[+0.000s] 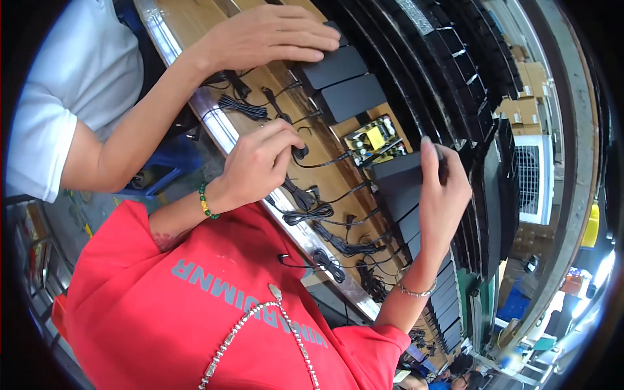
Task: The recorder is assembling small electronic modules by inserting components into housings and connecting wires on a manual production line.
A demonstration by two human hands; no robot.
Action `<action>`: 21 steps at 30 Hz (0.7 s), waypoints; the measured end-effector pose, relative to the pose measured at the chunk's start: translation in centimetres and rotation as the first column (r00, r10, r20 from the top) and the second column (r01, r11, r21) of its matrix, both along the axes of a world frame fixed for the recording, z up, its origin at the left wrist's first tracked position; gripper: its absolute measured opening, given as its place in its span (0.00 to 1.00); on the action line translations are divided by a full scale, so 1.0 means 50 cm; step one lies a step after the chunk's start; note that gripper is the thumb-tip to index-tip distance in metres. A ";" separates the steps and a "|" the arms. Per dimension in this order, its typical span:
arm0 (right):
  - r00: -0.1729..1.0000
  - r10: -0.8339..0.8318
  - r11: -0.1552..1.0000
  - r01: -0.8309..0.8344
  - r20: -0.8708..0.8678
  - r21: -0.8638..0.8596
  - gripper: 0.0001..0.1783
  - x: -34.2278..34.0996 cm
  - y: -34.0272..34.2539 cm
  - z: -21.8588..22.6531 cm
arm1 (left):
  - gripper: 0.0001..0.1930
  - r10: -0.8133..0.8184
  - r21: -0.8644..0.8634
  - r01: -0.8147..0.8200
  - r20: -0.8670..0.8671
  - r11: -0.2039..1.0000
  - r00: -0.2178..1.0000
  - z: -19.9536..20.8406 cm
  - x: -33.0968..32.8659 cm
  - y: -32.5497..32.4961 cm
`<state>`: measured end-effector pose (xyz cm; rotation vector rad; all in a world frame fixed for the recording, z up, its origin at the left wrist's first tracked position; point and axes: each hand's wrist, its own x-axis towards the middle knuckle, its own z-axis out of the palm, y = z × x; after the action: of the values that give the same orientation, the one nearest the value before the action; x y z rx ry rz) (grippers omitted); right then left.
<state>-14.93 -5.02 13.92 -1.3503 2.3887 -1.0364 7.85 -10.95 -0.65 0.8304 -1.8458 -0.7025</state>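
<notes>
My left hand, with a green beaded bracelet, is closed, its thumb and fingers pinched on a black cable above the bench. My right hand, with a silver bracelet, has its fingers curled beside a black adapter case; something dark shows between thumb and fingers, too hidden to name. Between my hands lies an open adapter with its circuit board bare and a yellow transformer on it. Its cable runs toward my left side.
A co-worker's hand, in from the upper left, rests over closed black cases. More cases line the bench toward the lower right. Coiled black cables lie along its near edge. Stacked black trays stand beyond.
</notes>
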 end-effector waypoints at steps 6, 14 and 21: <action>0.766 0.184 0.981 -0.100 -0.616 0.169 0.29 -0.033 -0.011 -0.080 | 0.10 -0.010 0.000 0.010 -0.069 1.000 0.998 0.001 0.006 0.007; 0.817 0.460 0.875 -0.349 -0.348 0.336 0.50 -0.028 0.028 -0.035 | 0.11 0.001 -0.012 -0.002 -0.075 1.000 0.997 -0.003 0.005 0.006; 0.825 0.477 0.811 -0.278 -0.304 0.515 0.55 -0.009 0.003 -0.016 | 0.11 -0.016 -0.049 0.013 -0.074 0.999 0.997 0.007 0.008 0.015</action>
<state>-15.40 -4.89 13.10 -1.8948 2.2499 -0.0574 8.25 -10.20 -0.32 0.7508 -1.7970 -0.6861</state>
